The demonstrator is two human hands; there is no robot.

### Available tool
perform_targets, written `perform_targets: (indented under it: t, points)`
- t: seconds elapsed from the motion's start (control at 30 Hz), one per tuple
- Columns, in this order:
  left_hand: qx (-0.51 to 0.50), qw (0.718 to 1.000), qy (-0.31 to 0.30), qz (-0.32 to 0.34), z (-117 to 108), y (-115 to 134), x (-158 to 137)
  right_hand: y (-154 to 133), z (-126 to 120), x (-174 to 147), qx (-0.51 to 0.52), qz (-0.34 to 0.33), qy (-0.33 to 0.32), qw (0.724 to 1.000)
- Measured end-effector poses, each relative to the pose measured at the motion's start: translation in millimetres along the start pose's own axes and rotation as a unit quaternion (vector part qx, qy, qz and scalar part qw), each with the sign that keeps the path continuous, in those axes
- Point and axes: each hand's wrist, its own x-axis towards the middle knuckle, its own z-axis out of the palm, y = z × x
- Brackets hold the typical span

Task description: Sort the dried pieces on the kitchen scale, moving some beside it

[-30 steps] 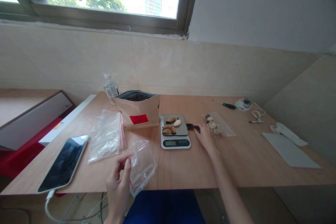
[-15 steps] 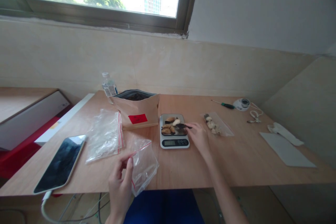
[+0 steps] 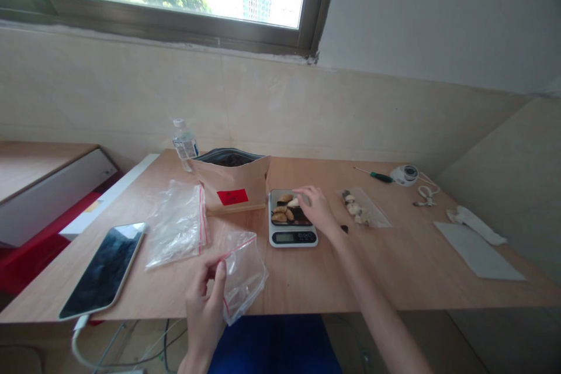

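Observation:
Between the thumb and fingers of my left hand (image 3: 208,298) is the edge of a clear zip bag (image 3: 243,280) with a red seal line, near the table's front. My right hand (image 3: 319,210) reaches over a small white digital scale (image 3: 293,239), thumb and fingers slightly apart above the pan. Several tan, pale and dark pebble-like pieces (image 3: 283,214) lie on that pan. The fingertips are close to a pale piece (image 3: 293,203); whether they touch it is unclear. A small dark piece (image 3: 344,228) rests on the table, right of the scale, beside my right wrist.
Behind the left hand lie more clear zip bags (image 3: 177,228) and a phone (image 3: 105,269) on a cable. An open brown pouch (image 3: 249,187) stands beside a bottle (image 3: 184,146). To the right are a bag of pale pieces (image 3: 363,210), a screwdriver (image 3: 381,176), a white camera (image 3: 404,175) and a white sheet (image 3: 475,251).
My right hand has let go of a dark piece and moved left and up over the scale's pan. A dark piece now shows on the table beside the scale. The left hand keeps its hold.

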Motion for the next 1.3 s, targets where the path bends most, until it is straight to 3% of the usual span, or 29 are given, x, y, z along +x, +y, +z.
perform_targets:
  t: [0.13, 0.27, 0.4, 0.63, 0.77, 0.9, 1.03, 1.3]
  points:
    - [-0.004, 1.0, -0.005, -0.009, 0, 2, -3, -5, 15, 43, -0.051, -0.004, -0.146, 0.988]
    - [-0.004, 1.0, -0.003, -0.013, -3, 1, -4, -4, 28, 69, -0.048, 0.003, -0.159, 0.986]
    - [0.001, 1.0, 0.007, -0.017, -6, 0, -2, 2, 16, 76, -0.012, 0.003, -0.119, 0.993]
    - [-0.009, 1.0, 0.012, -0.024, -5, -4, 0, 46, -20, 26, 0.069, 0.063, -0.02, 0.995]
    - [-0.015, 0.999, 0.004, -0.028, 1, -4, -1, 75, -17, -18, 0.04, 0.105, 0.004, 0.994]
    - [-0.019, 0.999, -0.006, -0.033, 5, -1, -3, 89, -9, -45, -0.01, 0.091, -0.005, 0.996]
    - [-0.027, 0.999, 0.0, -0.046, 6, 0, -4, 84, -8, -55, -0.034, 0.084, -0.002, 0.996]
    - [-0.047, 0.997, 0.015, -0.058, 10, 4, -4, 41, -13, -64, -0.01, 0.08, 0.102, 0.992]
